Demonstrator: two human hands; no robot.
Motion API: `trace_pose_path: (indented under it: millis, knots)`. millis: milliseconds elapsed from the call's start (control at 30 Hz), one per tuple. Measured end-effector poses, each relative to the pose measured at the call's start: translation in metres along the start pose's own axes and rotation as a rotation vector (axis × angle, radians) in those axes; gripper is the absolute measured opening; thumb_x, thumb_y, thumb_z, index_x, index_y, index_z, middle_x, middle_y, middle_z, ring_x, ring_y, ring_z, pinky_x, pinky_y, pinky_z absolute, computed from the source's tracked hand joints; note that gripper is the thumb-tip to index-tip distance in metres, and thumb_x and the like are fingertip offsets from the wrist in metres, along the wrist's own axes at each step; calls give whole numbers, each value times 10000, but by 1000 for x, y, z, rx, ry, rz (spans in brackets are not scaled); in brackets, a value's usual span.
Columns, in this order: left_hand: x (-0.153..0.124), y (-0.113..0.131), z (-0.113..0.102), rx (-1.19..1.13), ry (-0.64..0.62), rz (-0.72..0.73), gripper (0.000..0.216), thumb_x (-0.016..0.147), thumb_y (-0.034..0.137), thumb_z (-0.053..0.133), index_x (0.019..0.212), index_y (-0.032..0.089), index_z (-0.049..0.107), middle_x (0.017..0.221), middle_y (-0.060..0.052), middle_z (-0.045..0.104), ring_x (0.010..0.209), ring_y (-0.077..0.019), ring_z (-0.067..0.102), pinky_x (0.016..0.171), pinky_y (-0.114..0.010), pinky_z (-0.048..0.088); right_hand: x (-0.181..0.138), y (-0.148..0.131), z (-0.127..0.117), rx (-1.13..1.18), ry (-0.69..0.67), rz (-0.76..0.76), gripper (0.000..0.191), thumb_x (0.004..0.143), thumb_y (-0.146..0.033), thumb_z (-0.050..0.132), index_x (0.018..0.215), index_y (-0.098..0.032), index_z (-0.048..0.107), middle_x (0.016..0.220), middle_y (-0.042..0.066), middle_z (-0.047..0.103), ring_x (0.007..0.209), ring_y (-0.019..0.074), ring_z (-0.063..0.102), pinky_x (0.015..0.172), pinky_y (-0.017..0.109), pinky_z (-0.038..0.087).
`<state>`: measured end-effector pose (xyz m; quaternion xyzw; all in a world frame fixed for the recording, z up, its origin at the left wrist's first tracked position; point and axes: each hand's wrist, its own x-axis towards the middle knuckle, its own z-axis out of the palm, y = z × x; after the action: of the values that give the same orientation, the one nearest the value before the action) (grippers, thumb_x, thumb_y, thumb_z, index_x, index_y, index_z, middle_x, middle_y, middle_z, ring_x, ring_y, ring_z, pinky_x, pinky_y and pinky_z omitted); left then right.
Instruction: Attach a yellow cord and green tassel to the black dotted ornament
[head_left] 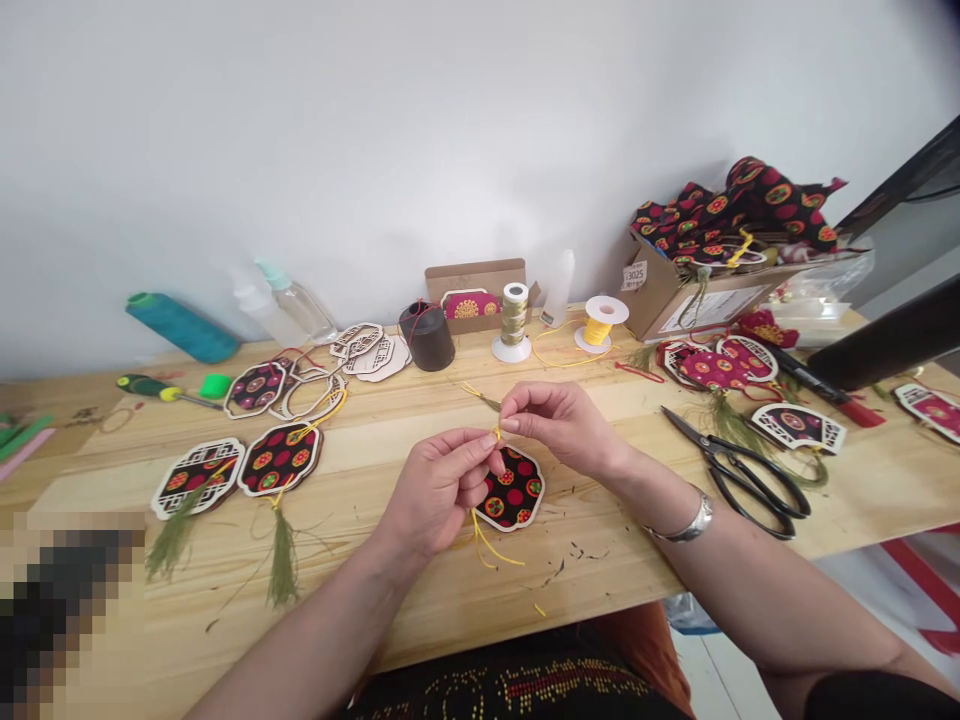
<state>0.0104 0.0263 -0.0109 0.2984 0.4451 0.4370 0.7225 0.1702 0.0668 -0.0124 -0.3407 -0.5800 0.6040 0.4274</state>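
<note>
Both my hands meet over the middle of the wooden table [615,570]. My left hand [439,490] pinches the yellow cord [489,545] at the top of a small ornament [514,490] covered in black fabric with red and yellow dots. My right hand [559,425] pinches the same cord just above, fingers pressed together, with a green strand sticking out behind it. Loose cord ends hang below the ornament.
Black scissors [746,470] lie right of my right hand. Two finished ornaments with green tassels [240,465] sit at left. Thread spools [514,320], a black cup [427,338], a cardboard box of fabric pieces [697,285] and bottles line the back.
</note>
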Motion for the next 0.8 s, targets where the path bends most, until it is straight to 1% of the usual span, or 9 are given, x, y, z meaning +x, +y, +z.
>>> trace_pose_path:
  millis: [200, 367, 467, 600, 667, 800]
  knots:
    - [0, 0, -1, 3, 19, 27, 166, 651, 257, 730, 708, 107, 689, 541, -15, 585, 390, 3, 269, 361, -142, 171, 0, 2, -1, -216, -18, -195, 117, 770, -283, 659, 707, -185, 651, 757, 8, 579, 708, 113, 532, 678, 273, 451]
    - [0, -1, 1, 21, 67, 84, 157, 661, 253, 733, 707, 107, 695, 550, -23, 610, 388, 2, 301, 371, -146, 225, -2, -1, -2, -270, -73, -258, 105, 793, -265, 648, 718, -192, 659, 774, 8, 556, 737, 115, 530, 716, 274, 457]
    - [-1, -2, 1, 32, 73, 107, 144, 675, 246, 727, 710, 110, 697, 566, -25, 624, 385, 4, 308, 373, -147, 236, -2, -1, -2, -265, -71, -262, 83, 791, -230, 648, 722, -187, 662, 774, 7, 555, 736, 111, 527, 711, 267, 451]
    - [0, -2, 1, 27, 74, 110, 124, 681, 226, 724, 732, 115, 701, 561, -19, 625, 382, 4, 310, 371, -144, 229, -1, 0, -1, -195, -34, -206, 55, 768, -205, 654, 721, -177, 660, 751, 0, 573, 706, 102, 528, 677, 255, 442]
    - [0, -3, 0, 24, 75, 116, 122, 685, 223, 722, 736, 115, 699, 563, -20, 625, 385, 5, 309, 372, -142, 227, 0, 1, -1, -156, 5, -130, 58, 780, -211, 629, 755, -171, 664, 724, -7, 593, 677, 92, 527, 665, 249, 437]
    - [-1, -3, 0, 13, 93, 146, 115, 691, 222, 721, 726, 115, 693, 575, -17, 626, 390, 9, 309, 376, -141, 228, 2, 3, -1, -88, 105, 52, 142, 806, -266, 584, 809, -162, 681, 651, -18, 612, 595, 76, 496, 620, 244, 422]
